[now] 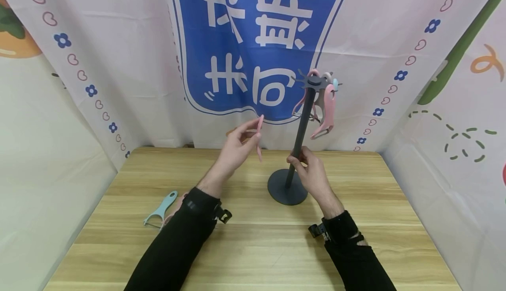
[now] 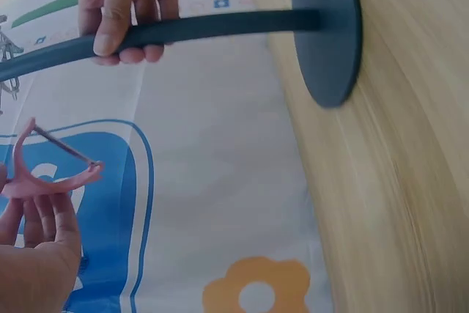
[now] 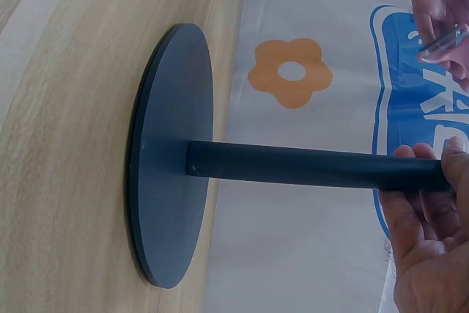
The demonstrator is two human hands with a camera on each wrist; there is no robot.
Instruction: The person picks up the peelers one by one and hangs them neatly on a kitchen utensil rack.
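Observation:
My left hand (image 1: 238, 144) pinches a pink Y-shaped peeler (image 2: 55, 181) between thumb and fingers, held up to the left of a dark stand. Seen from the left wrist, a metal blade spans the peeler's two arms. My right hand (image 1: 312, 172) grips the post of the dark stand (image 1: 302, 128) low down, above its round base (image 3: 172, 159). At the top of the stand is a ring of hooks (image 1: 315, 81). Several peelers hang there, among them a pink peeler (image 1: 329, 109) on the right side.
On the table (image 1: 253, 256) at the left lies a light blue peeler (image 1: 164, 207), with a pink item (image 1: 179, 203) beside it, partly hidden by my left sleeve. A printed curtain (image 1: 134, 84) hangs behind the table's back edge and along both sides.

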